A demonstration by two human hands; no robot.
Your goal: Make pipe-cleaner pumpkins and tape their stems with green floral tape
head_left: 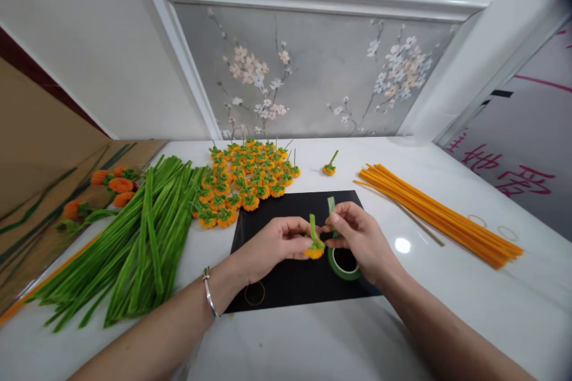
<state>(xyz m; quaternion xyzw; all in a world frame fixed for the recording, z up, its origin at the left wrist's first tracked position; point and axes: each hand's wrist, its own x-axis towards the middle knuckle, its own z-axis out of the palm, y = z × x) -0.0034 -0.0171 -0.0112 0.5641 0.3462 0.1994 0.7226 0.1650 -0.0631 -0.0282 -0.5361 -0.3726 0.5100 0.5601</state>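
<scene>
My left hand (pixel 279 245) pinches an orange pipe-cleaner flower (pixel 315 250), its green stem pointing up. Close beside it, my right hand (pixel 360 235) is closed with thumb and fingertips on a strip of green floral tape (pixel 331 203). A roll of green tape (pixel 344 274) lies partly under my right hand, above a black mat (pixel 286 289). Whether the strip touches the flower is hidden by the fingers.
Green pipe cleaners (pixel 147 238) lie piled at the left, beside many finished orange flowers (pixel 250 172). One single flower (pixel 329 169) stands apart at the back. Orange pipe cleaners (pixel 438 214) lie bundled at the right. Behind is a wall with a floral panel (pixel 313 71).
</scene>
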